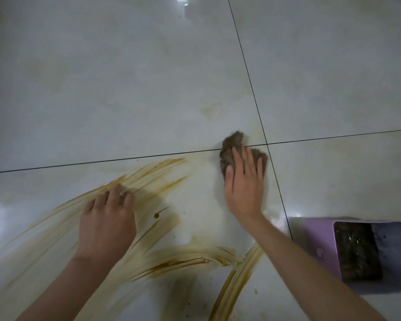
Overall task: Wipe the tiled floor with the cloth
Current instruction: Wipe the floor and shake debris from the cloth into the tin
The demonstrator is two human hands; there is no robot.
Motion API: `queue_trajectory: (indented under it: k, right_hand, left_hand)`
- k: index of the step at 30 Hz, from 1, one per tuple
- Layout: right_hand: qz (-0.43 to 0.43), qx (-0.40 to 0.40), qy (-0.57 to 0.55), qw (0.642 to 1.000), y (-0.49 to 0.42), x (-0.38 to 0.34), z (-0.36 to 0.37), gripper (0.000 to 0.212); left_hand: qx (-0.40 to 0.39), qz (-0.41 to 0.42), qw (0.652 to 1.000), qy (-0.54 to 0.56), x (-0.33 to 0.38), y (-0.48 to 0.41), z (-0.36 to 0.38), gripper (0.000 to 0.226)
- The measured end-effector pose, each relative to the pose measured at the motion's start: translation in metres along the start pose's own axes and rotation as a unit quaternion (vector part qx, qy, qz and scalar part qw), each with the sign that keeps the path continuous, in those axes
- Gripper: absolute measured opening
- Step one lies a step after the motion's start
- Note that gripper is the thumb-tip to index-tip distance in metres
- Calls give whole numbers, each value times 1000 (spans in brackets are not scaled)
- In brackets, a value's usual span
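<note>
Head view: right hand presses the cloth on the floor beside the grout cross.
Its fingers lie straight and spread over the cloth, likely to bear down evenly. The left hand props on bent fingers amid brown smears, apparently for support; whether it holds anything I cannot tell. The far tiles give open room for strokes, but a purple box near the right forearm could crowd a stroke that way.
</note>
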State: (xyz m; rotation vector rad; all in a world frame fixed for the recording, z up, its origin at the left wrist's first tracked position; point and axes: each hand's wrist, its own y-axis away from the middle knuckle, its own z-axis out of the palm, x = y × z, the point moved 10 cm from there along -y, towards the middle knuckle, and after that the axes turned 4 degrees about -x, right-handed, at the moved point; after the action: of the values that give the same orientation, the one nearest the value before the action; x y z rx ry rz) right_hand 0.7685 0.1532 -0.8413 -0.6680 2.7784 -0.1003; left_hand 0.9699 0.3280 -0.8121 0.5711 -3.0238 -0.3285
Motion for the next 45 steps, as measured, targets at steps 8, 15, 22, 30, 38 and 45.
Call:
queue_trajectory:
  k: [8,15,22,30,38,45]
  right_hand:
    - [-91,-73,28,993,-44,34,-2,52]
    - [170,14,51,984,18,14,-4,51]
    - [-245,-163,-12,956,25,-245,73,54]
    - [-130,-147,81,977,-24,-45,19,56]
    - [-177,-115,16,977,35,-275,77,62]
    - [-386,-194,81,898,48,-262,76,53]
  left_hand:
    - [60,19,998,29,-8,6,4,38]
    - [62,7,992,114,-22,15,11,46]
    - [99,-74,963,239,-87,42,8,49]
    - [-43,-231,958,164,-181,100,66,91]
    - [-105,-257,946,169,-192,110,91,95]
    - [-70,-260,948,172,-193,112,88,95]
